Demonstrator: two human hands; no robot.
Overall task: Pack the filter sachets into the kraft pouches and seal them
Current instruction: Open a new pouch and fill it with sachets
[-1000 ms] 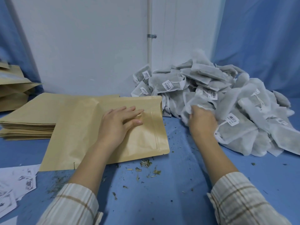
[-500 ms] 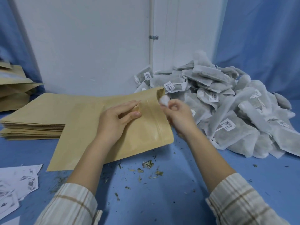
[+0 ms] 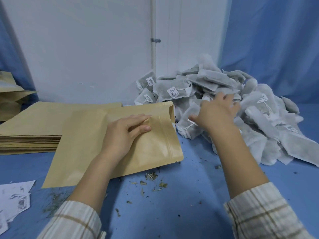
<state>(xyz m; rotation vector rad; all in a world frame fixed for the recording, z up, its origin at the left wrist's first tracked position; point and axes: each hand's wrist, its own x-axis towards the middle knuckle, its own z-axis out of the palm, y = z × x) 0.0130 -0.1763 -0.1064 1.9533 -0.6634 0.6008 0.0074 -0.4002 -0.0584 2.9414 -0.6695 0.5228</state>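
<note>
The left hand [image 3: 123, 135] lies on the kraft pouch [image 3: 96, 140], fingers gently bent and close together, thumb tip pressing the paper just below the zip strip; whether those fingers pinch the top layer or only rest on it is hard to say from this angle. The pouch lies flat on the blue table [image 3: 189, 195], its mouth turned toward the right and slightly agape at the far corner, right beside the heap. Over there the right hand [image 3: 218, 112] is out above the pile of filter sachets [image 3: 250, 118], fingers spread apart and blurred, thumb stuck out to the left, nothing clearly held in it. One sachet [image 3: 187, 123] sits just under that thumb, touching the pouch's open edge, its string and small tag showing. The pile itself is grey-white, loosely heaped against the white wall [image 3: 86, 49] and the blue curtain [image 3: 276, 40], several barcode labels facing up. Behind the working pouch sits a neat stack of flat kraft pouches [image 3: 31, 130], its near corner tucked under it. More kraft pouches [image 3: 10, 99] stand at the far left edge. Dried herb crumbs [image 3: 151, 181] litter the table in front of the pouch, and printed paper sheets [image 3: 15, 197] lie at the lower left. Both forearms wear striped plaid sleeves [image 3: 259, 214]
</note>
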